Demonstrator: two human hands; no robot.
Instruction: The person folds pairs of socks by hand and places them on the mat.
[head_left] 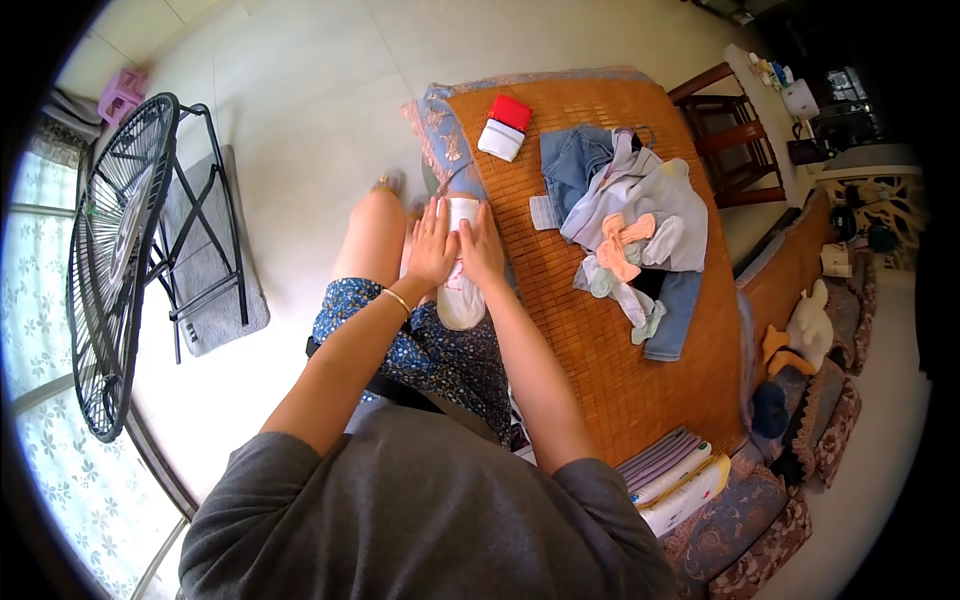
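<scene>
A long white pad-like item with faint red marks lies lengthwise on my lap, over the blue floral shorts. My left hand rests flat along its left edge, fingers stretched forward. On its right edge lies my right hand, also flat with the fingers extended. The thumbs nearly meet over the middle of the item, and the hands cover part of it. To the right, on the woven mat, are a red and white packet and a heap of clothes with jeans and small socks.
Folded cloths are stacked at the mat's near edge. A black round-framed folding chair stands at the left on the tiled floor, by a grey mat. A wooden chair is beyond the bed, with cushions and a plush toy at the right.
</scene>
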